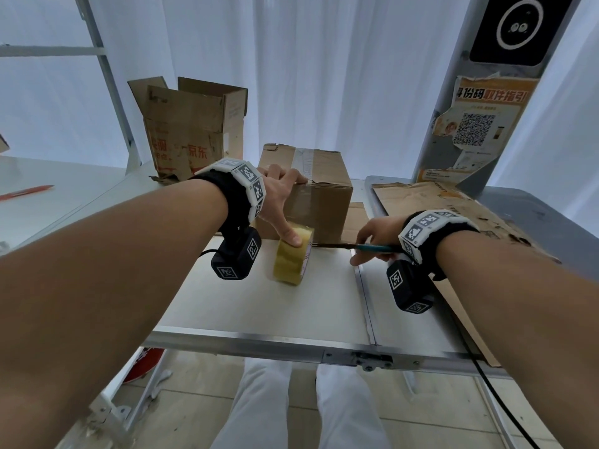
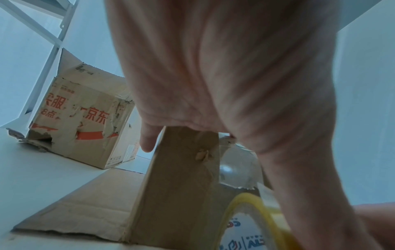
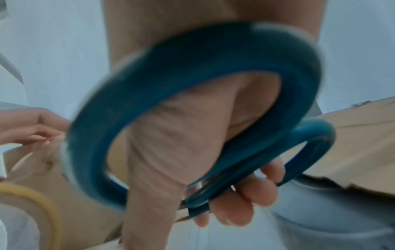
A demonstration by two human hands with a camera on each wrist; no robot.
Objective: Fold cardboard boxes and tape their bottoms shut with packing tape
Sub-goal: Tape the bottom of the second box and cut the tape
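A brown cardboard box (image 1: 319,192) stands on the white table (image 1: 259,306), clear tape running over its top. My left hand (image 1: 278,196) lies over the box's near top edge with its fingers flat. Its thumb (image 1: 293,238) presses a yellowish tape roll (image 1: 291,259) standing on edge against the box front. My right hand (image 1: 366,244) grips blue-handled scissors (image 1: 376,248), and their blades (image 1: 330,245) point left at the roll. The left wrist view shows the box corner (image 2: 181,177) and the roll (image 2: 245,211). In the right wrist view the scissor handles (image 3: 192,81) fill the frame.
A battered open box with red print (image 1: 191,134) stands at the back left. Flattened cardboard (image 1: 437,202) lies at the right on a grey table. An orange pen (image 1: 26,191) is at the far left, a postered pillar (image 1: 479,124) behind. A black cable (image 1: 496,393) hangs at the front edge.
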